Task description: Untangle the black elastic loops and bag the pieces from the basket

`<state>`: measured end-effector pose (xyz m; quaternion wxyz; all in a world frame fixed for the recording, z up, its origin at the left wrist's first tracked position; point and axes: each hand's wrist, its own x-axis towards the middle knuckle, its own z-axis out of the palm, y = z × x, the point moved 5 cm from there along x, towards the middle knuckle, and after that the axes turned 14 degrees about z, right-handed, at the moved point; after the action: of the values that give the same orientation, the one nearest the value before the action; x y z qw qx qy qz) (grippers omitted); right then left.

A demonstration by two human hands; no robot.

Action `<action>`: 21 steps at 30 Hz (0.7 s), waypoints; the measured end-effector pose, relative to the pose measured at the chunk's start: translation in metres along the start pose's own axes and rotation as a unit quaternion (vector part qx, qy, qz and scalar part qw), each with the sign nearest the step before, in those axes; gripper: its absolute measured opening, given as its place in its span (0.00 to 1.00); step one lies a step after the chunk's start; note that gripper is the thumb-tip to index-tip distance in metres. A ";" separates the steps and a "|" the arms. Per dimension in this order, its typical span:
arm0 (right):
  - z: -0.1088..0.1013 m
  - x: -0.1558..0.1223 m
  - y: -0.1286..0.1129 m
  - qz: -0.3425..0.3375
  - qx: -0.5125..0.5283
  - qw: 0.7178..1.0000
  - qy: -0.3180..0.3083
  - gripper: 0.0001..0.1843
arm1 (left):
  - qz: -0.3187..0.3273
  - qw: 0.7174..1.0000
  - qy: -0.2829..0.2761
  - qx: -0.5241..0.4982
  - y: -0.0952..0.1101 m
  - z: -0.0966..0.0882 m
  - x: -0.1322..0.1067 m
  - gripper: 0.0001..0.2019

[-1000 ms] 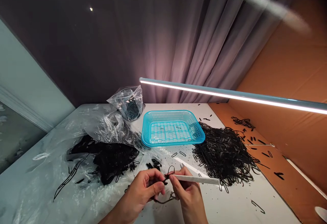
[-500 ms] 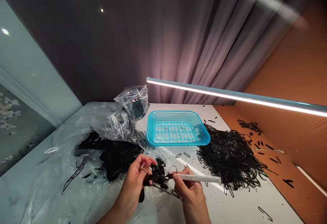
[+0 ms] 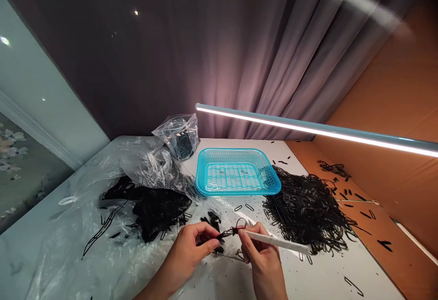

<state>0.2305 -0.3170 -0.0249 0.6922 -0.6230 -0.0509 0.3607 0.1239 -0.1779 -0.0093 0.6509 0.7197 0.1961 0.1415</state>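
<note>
Since half a second ago the left hand (image 3: 190, 247) has lowered, and the white stick (image 3: 280, 242) slopes more steeply.

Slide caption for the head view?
Left hand pinching black loops, right hand holding white stick, before blue plastic basket.

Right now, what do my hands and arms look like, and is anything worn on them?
The left hand and right hand are ungloved, with no ring or markings that I can see. The left forearm and right wrist show no sleeve, watch or bracelet.

Lit by a glowing tube (image 3: 315, 130) above the table (image 3: 321, 277), with glints on clear plastic (image 3: 160, 168), fading to dimness across the upper curtain (image 3: 153, 63).
</note>
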 end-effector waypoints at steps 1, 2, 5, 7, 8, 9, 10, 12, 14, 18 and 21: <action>0.000 0.000 0.001 -0.004 -0.023 1.000 0.003 0.16 | -0.001 1.000 0.008 -0.006 0.001 0.000 0.000 0.08; 0.002 0.000 0.003 -0.007 -0.042 0.999 -0.001 0.16 | -0.004 1.000 0.012 -0.011 0.002 0.001 0.000 0.09; 0.007 0.000 0.010 -0.006 -0.047 0.998 -0.037 0.16 | -0.014 1.000 0.008 -0.005 0.007 0.003 -0.001 0.08; 0.012 0.001 0.014 0.006 -0.009 0.998 -0.067 0.15 | -0.013 1.000 0.005 0.011 0.011 0.003 -0.001 0.08; 0.014 0.002 0.016 0.016 0.014 0.997 -0.078 0.15 | -0.011 1.000 0.005 0.018 0.012 0.002 -0.001 0.08; 0.015 0.003 0.018 0.027 0.037 0.995 -0.089 0.15 | -0.005 1.000 0.005 0.024 0.013 0.002 -0.001 0.08; 0.017 0.003 0.020 0.039 0.057 0.993 -0.097 0.15 | 0.002 1.000 0.005 0.031 0.013 0.002 -0.001 0.08; 0.019 0.004 0.022 0.055 0.078 0.989 -0.111 0.16 | 0.016 0.999 0.003 0.047 0.012 0.002 -0.001 0.08; 0.019 0.005 0.022 0.053 0.074 0.989 -0.113 0.16 | 0.027 0.998 0.004 0.064 0.009 0.002 0.000 0.07; 0.017 0.002 0.017 0.029 0.041 0.994 -0.096 0.15 | 0.038 0.995 0.007 0.090 0.008 0.003 -0.001 0.07; 0.020 -0.002 0.011 0.029 0.022 0.995 -0.095 0.16 | 0.045 0.992 0.005 0.116 0.009 0.004 -0.003 0.06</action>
<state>0.2142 -0.3021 -0.0297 0.6873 -0.5715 -0.0901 0.4392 0.1243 -0.1831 -0.0002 0.5551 0.7975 0.1819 0.1509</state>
